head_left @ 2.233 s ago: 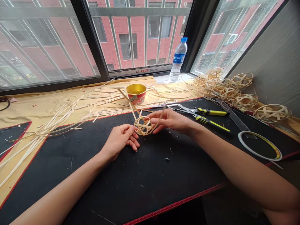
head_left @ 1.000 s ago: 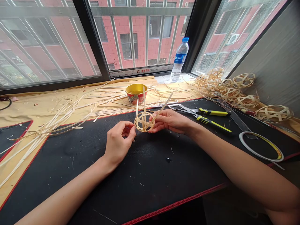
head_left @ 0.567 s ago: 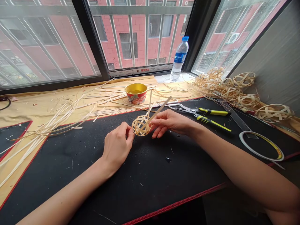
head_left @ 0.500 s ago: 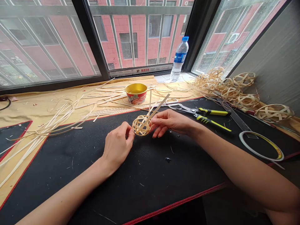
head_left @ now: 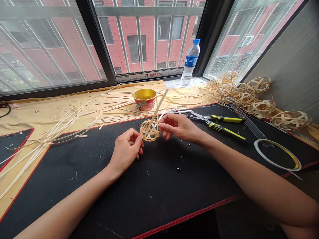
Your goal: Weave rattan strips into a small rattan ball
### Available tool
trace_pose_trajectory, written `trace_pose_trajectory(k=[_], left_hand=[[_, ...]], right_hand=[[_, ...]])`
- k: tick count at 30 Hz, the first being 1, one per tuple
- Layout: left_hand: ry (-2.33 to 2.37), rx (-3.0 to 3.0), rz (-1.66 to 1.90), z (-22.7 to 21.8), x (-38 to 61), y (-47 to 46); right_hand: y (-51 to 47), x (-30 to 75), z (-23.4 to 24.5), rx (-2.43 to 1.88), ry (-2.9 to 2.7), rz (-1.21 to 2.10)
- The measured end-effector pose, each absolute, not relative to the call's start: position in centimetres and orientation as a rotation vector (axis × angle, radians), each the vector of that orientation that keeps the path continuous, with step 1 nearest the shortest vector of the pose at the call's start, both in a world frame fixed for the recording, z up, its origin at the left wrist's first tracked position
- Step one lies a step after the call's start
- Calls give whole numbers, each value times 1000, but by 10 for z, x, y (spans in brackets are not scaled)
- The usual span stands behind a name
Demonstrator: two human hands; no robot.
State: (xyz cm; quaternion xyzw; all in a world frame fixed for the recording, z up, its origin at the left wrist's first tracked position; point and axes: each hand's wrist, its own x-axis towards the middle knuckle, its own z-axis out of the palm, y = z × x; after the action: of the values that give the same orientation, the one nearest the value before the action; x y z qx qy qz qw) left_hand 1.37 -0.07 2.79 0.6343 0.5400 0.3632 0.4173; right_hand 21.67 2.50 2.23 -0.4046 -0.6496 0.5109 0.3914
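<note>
A small open-weave bamboo ball (head_left: pixel 150 130) hangs just above the black mat, between my two hands. Loose strip ends stick up from it, the longest a flat bamboo strip (head_left: pixel 161 103) leaning up to the right. My left hand (head_left: pixel 127 146) is closed, its thumb and forefinger pinching the left edge of the ball. On the other side, my right hand (head_left: pixel 178 127) grips the ball's right edge between thumb and fingers, beside the base of the strips. The exact contact of some fingertips is hidden.
Yellow-handled snips (head_left: pixel 228 126) lie right of my hands, near a ring of tape (head_left: pixel 277 154). Several finished woven balls (head_left: pixel 259 84) are heaped at right. Behind stand a tin bowl (head_left: pixel 144 101) and a water bottle (head_left: pixel 190 63). Loose bamboo strips (head_left: pixel 41 146) spread at left.
The ball has turned, and its long strip now points more upright and further left. My right hand has curled its fingers in; my left hand has rolled, showing more of its fingers.
</note>
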Motion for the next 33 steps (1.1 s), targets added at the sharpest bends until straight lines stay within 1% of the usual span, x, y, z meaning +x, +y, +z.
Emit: trace_pose_trajectory(k=[4,7,16,27,33], left_hand=[[1315,1544,996,28,15,-2],[1313,1521,1006,27,15,-2],[1260,1500,980,25,17,-3],[1219,1547,985,20,16,-3],[1234,1542,1025,19,17,-4]], right_hand=[[16,213,24,-974,-1767,860],[12,211,24,-911,-1834,714],[9,209,20,-851,-1932,582],[9,208,18,-827,-1887,728],[12,209,14,-736,-1926,562]])
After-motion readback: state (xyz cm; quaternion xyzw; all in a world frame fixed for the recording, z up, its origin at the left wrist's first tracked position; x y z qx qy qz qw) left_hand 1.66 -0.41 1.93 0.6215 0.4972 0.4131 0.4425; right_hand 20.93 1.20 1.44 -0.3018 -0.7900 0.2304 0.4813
